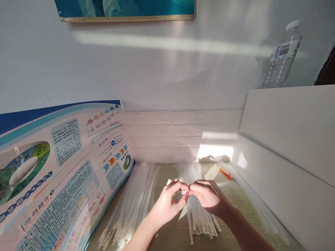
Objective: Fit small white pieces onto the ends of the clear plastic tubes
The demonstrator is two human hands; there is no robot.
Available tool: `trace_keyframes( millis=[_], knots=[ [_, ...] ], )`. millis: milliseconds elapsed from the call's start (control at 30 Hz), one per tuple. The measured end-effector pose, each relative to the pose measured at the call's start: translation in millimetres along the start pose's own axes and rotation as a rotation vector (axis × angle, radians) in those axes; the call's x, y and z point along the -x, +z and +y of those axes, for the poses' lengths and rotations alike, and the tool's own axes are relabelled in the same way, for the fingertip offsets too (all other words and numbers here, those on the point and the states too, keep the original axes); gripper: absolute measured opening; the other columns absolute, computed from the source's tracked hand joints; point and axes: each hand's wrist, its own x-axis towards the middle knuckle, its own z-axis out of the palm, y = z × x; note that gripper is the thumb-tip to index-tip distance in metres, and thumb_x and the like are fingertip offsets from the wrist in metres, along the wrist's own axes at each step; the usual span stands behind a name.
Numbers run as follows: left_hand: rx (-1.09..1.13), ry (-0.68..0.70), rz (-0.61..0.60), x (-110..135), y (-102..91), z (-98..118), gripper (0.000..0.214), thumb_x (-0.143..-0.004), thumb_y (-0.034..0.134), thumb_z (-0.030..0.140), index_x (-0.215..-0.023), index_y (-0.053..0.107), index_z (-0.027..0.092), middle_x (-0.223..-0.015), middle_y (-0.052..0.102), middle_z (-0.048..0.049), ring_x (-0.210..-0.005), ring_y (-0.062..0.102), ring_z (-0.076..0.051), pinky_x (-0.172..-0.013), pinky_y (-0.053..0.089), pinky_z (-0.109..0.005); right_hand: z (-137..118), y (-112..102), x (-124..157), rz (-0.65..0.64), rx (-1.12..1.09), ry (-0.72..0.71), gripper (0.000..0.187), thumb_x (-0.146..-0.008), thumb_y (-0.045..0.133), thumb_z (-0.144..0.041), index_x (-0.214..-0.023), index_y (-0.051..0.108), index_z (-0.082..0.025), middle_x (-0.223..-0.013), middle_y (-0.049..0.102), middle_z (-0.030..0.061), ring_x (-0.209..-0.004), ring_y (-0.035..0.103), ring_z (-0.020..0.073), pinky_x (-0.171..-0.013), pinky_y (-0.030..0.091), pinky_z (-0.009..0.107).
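Note:
My left hand (171, 200) and my right hand (208, 195) meet at the fingertips over the table. Both pinch at a small white piece (184, 192), mostly covered by the fingers, so its kind does not show. Just below and behind the hands lies a bundle of thin translucent strands (201, 218) with thick whitish ends toward me. A larger bundle of similar strands (138, 195) is spread to the left of my left hand, partly behind my forearm.
Further loose strands (256, 202) run along the white panel (285, 167) on the right. An orange object (225, 173) lies near the back. A printed board (65, 167) leans at the left. A clear plastic bottle (284, 57) stands atop the panel. The wall (157, 69) closes the back.

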Motion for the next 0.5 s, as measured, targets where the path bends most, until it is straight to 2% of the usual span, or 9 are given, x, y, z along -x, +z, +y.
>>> trace_keyframes(
  millis=[100, 200, 300, 367, 467, 500],
  knots=[
    [0.108, -0.117, -0.026, -2.8, -2.5, 14.2, 0.009, -0.093, 0.056, 0.021, -0.087, 0.063, 0.021, -0.081, 0.069, 0.0029, -0.077, 0.058, -0.014, -0.081, 0.043, -0.029, -7.9, -13.6, -2.4, -0.039, 0.085, -0.054, 0.032, -0.100, 0.043, -0.018, -0.073, 0.060, -0.020, -0.068, 0.053, 0.0000, -0.062, 0.039, 0.0137, -0.059, 0.027, 0.029],
    [0.082, -0.113, 0.002, 0.9, -7.0, 24.4, 0.007, -0.089, 0.057, 0.016, -0.087, 0.063, 0.021, -0.079, 0.068, 0.0032, -0.073, 0.056, -0.013, -0.072, 0.043, -0.027, -17.5, -22.6, -2.4, -0.076, 0.021, 0.006, 0.033, -0.099, 0.046, -0.022, -0.068, 0.057, -0.019, -0.065, 0.049, -0.0012, -0.062, 0.036, 0.0132, -0.059, 0.026, 0.028],
    [-0.054, 0.073, 0.033, 16.7, -9.6, 29.0, 0.010, -0.090, 0.058, 0.012, -0.087, 0.061, 0.021, -0.078, 0.069, 0.0043, -0.073, 0.053, -0.013, -0.079, 0.042, -0.030, -27.6, -25.4, 2.2, -0.149, -0.113, 0.089, 0.035, -0.097, 0.050, -0.023, -0.063, 0.056, -0.018, -0.058, 0.042, -0.0036, -0.059, 0.031, 0.0115, -0.057, 0.026, 0.027],
    [-0.120, 0.209, 0.040, 31.9, -8.7, 31.9, 0.014, -0.092, 0.056, 0.009, -0.086, 0.060, 0.021, -0.080, 0.070, 0.0040, -0.075, 0.053, -0.014, -0.081, 0.041, -0.032, -34.3, -26.0, 7.0, -0.251, -0.220, 0.145, 0.033, -0.095, 0.052, -0.021, -0.063, 0.060, -0.018, -0.055, 0.042, -0.0044, -0.056, 0.032, 0.0103, -0.054, 0.026, 0.026],
    [-0.164, 0.324, 0.053, 54.1, -4.7, 39.7, 0.019, -0.093, 0.055, 0.004, -0.093, 0.061, 0.022, -0.085, 0.071, 0.0031, -0.074, 0.050, -0.014, -0.078, 0.040, -0.032, -46.3, -30.1, 16.0, -0.401, -0.347, 0.204, 0.026, -0.093, 0.052, -0.018, -0.072, 0.067, -0.019, -0.057, 0.052, -0.0040, -0.053, 0.043, 0.0097, -0.049, 0.032, 0.023],
    [-0.172, 0.347, 0.066, 60.0, -3.3, 43.2, 0.020, -0.093, 0.056, 0.003, -0.095, 0.061, 0.022, -0.085, 0.071, 0.0027, -0.074, 0.050, -0.014, -0.076, 0.039, -0.032, -51.2, -32.6, 20.2, -0.386, -0.311, 0.172, 0.024, -0.093, 0.054, -0.019, -0.075, 0.069, -0.020, -0.060, 0.057, -0.0034, -0.055, 0.048, 0.0102, -0.050, 0.036, 0.023]
  ],
)
